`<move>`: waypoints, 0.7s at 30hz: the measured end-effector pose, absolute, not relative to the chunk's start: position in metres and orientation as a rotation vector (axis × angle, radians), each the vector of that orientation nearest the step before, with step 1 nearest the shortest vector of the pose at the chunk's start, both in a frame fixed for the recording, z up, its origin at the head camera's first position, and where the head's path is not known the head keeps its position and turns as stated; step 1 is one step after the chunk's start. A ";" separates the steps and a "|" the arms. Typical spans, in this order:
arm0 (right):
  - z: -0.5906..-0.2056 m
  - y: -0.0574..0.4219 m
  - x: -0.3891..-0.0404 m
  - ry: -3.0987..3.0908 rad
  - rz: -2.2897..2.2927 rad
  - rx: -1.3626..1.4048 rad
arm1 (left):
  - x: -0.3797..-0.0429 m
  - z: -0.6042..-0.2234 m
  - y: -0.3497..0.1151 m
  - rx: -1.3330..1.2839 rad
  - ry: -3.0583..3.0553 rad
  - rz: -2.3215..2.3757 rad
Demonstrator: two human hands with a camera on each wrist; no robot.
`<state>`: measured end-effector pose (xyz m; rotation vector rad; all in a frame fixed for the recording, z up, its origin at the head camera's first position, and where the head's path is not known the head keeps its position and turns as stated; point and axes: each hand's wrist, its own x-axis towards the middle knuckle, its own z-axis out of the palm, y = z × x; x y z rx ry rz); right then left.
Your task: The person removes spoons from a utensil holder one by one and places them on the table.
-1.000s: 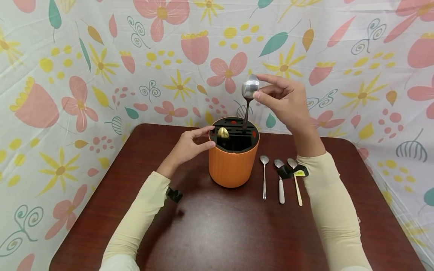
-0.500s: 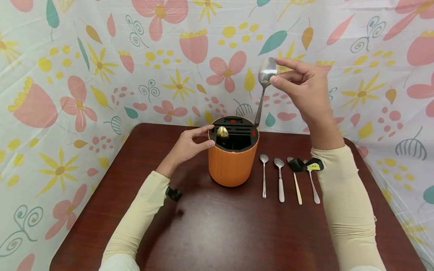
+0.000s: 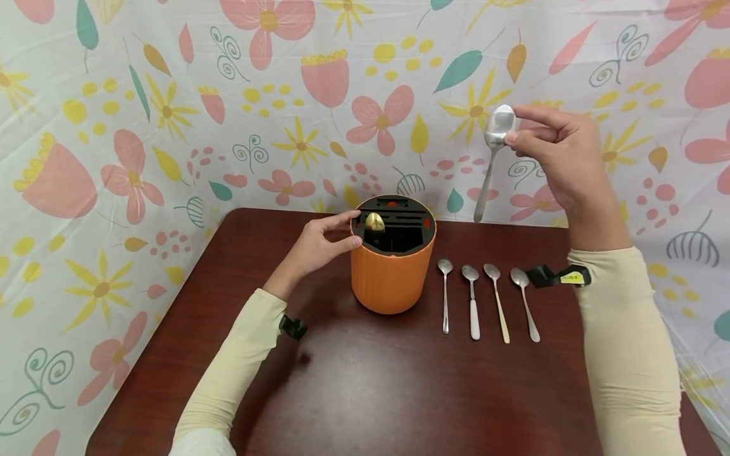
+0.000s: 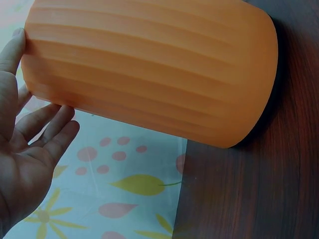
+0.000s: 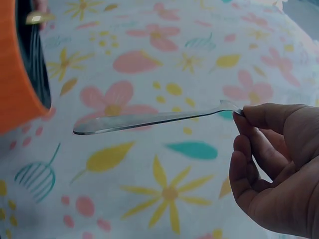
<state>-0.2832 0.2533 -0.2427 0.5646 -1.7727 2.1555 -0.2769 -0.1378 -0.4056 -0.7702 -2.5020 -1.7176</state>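
My right hand [image 3: 570, 155] pinches a metal spoon [image 3: 490, 171] by its bowl between thumb and fingers. Its handle hangs down to the left, apart from the table, and in the right wrist view the spoon [image 5: 149, 119] lies nearly level. An orange ribbed utensil holder [image 3: 390, 285] with a black slotted top stands on the table. The left hand [image 3: 316, 244] touches its rim with outstretched thumb and forefinger; in the left wrist view the other fingers [image 4: 60, 139] are relaxed beside the wall. A gold spoon [image 3: 374, 223] stands in the holder, bowl up, its handle hidden.
To the right of the holder several spoons lie in a row: a silver one [image 3: 445, 297], a white-handled one [image 3: 473, 310], a cream-handled one [image 3: 499, 304] and another silver one [image 3: 526, 304]. A flowered cloth [image 3: 256, 95] hangs behind the dark wooden table [image 3: 342, 392].
My right hand has lifted the spoon up out of the holder's top and carried it to the right. The rightmost spoon on the table has come into sight. The left hand has stayed put.
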 end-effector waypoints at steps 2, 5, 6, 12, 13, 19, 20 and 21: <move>-0.248 0.264 -0.285 -1.784 2.178 0.541 | -0.277 -0.405 -0.138 -0.772 -2.502 -1.714; -0.256 0.280 -0.287 -1.820 2.206 0.484 | -0.277 -0.405 -0.138 -0.769 -2.507 -1.717; -0.258 0.286 -0.287 -1.836 2.216 0.458 | -0.277 -0.404 -0.138 -0.767 -2.510 -1.720; -0.274 0.319 -0.290 -1.946 2.233 0.286 | -0.277 -0.403 -0.137 -0.763 -2.513 -1.721; -0.277 0.324 -0.290 -1.969 2.229 0.254 | -0.277 -0.403 -0.137 -0.765 -2.511 -1.717; -0.297 0.352 -0.293 -2.009 2.283 0.148 | -0.276 -0.404 -0.137 -0.767 -2.505 -1.712; -0.301 0.357 -0.293 -2.014 2.296 0.133 | -0.276 -0.404 -0.137 -0.765 -2.507 -1.711; -0.306 0.362 -0.293 -2.032 2.296 0.112 | -0.276 -0.405 -0.138 -0.765 -2.508 -1.709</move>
